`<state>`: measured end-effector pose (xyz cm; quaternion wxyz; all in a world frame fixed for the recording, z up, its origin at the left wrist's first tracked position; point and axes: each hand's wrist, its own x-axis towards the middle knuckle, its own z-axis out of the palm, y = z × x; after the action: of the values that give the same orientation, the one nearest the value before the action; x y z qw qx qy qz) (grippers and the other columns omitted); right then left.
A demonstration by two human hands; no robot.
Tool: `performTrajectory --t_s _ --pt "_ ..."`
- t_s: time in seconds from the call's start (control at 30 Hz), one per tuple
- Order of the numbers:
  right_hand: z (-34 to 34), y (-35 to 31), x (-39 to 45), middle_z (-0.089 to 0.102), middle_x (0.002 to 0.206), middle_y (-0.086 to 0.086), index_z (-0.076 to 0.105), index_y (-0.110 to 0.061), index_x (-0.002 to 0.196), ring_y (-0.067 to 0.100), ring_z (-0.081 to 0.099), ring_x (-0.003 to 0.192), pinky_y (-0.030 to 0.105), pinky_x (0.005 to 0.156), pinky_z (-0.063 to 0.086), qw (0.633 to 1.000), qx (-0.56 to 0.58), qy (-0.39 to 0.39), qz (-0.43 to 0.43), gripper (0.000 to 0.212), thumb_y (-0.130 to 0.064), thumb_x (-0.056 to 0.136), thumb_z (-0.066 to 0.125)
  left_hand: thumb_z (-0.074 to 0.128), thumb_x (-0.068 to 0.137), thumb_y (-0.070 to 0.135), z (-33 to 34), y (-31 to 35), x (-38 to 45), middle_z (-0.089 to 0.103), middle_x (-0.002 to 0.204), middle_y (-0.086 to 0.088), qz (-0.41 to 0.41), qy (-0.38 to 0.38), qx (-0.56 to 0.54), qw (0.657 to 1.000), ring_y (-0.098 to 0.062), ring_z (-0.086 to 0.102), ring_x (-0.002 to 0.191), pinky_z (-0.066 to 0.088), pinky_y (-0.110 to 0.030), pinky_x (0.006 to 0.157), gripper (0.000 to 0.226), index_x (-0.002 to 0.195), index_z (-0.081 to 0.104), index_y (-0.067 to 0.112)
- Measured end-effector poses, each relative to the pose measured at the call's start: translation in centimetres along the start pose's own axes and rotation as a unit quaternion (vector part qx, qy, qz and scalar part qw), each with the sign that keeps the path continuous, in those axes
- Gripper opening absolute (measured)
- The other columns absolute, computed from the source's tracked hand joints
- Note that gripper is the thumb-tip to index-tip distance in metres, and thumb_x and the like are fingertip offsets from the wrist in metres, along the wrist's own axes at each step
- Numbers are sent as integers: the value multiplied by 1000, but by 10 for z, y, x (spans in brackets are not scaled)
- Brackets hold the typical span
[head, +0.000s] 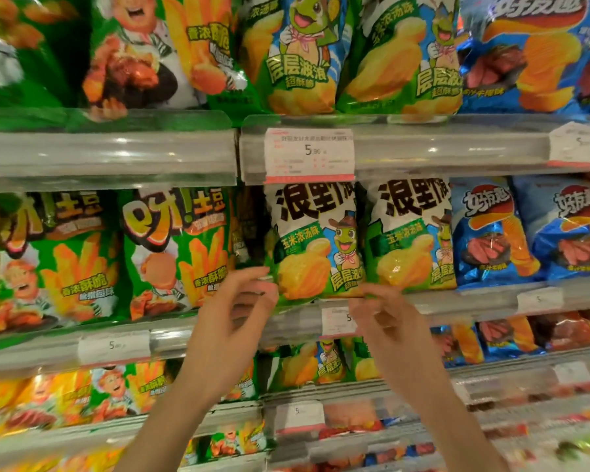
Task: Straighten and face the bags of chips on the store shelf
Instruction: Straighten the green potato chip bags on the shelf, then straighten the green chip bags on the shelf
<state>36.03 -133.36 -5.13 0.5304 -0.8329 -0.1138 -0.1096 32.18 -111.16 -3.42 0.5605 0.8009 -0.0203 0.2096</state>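
Both bare forearms are raised from the bottom of the view, angled inward and upward. The left hand [234,308] is held with the wrist bent slightly back, fingers loosely curled and spread, the thumb set apart from the index finger; nothing is seen clamped in its grip. The right hand [385,315] is turned with its back toward the camera, fingers bent forward at the knuckles. Whether anything is pinched in that grip cannot be told. The two hands are kept apart.
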Motion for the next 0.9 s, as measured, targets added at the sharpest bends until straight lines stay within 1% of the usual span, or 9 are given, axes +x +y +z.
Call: performTrajectory --t_s 0.1,0.23,0.33,0.43,0.5,0.6,0.7,0.83,0.9 --pt "19 12 -24 73 81 -3 66 -31 107 21 69 78 43 74 56 997 44 -26 58 12 -28 96 61 61 97 20 -18 -17 -23 74 96 13 -39 0 -24 999 -3 69 93 50 -21 81 20 114 64 30" --pt "30 12 -45 75 83 -1 70 -28 102 21 69 80 51 82 56 993 69 -36 91 23 -42 87 61 63 96 30 -34 -34 -40 75 95 14 -76 17 -22 997 -3 69 92 52 -28 83 15 110 67 31" --pt "29 13 -48 76 84 -2 71 -25 101 16 70 81 48 85 57 990 81 -41 112 12 -29 94 63 64 88 55 -41 -35 -44 75 99 13 -86 23 -25 996 -5 69 95 52 -30 85 30 111 67 35" --pt "26 13 -45 76 85 -4 71 -25 102 13 71 85 40 86 58 988 89 -49 113 12 -23 97 61 64 94 37 -44 -30 -45 75 94 12 -89 42 -16 995 -5 69 91 52 -33 85 15 108 67 34" --pt "24 11 -40 76 86 -3 71 -23 103 12 72 86 32 83 58 987 108 -48 107 12 -20 97 60 62 96 26 -47 -27 -45 75 93 13 -91 56 -2 994 -4 69 90 53 -33 85 15 108 67 33" --pt "25 3 -31 76 84 -3 70 -20 102 11 71 81 26 76 58 988 121 -48 85 12 -17 98 59 61 95 32 -54 -20 -47 75 96 15 -87 75 1 993 -4 70 93 56 -33 85 17 111 67 32" --pt "33 -4 -21 76 82 -4 70 -21 101 9 70 77 27 78 58 990 117 -56 59 12 -20 97 60 66 94 37 -64 -16 -46 75 95 10 -71 100 1 992 -11 72 92 55 -41 89 18 112 67 33" --pt "42 -16 -14 76 83 -6 69 -27 100 9 70 80 25 78 54 990 111 -75 39 11 -22 97 60 64 96 29 -78 -15 -44 76 98 10 -57 126 4 990 -12 72 92 55 -43 89 14 106 69 37" --pt "45 -23 -12 76 84 -7 68 -30 99 8 70 82 24 80 53 991 104 -73 29 11 -22 97 60 63 94 29 -85 -13 -42 76 97 10 -49 132 -2 990 -10 72 91 54 -37 86 16 101 70 41"
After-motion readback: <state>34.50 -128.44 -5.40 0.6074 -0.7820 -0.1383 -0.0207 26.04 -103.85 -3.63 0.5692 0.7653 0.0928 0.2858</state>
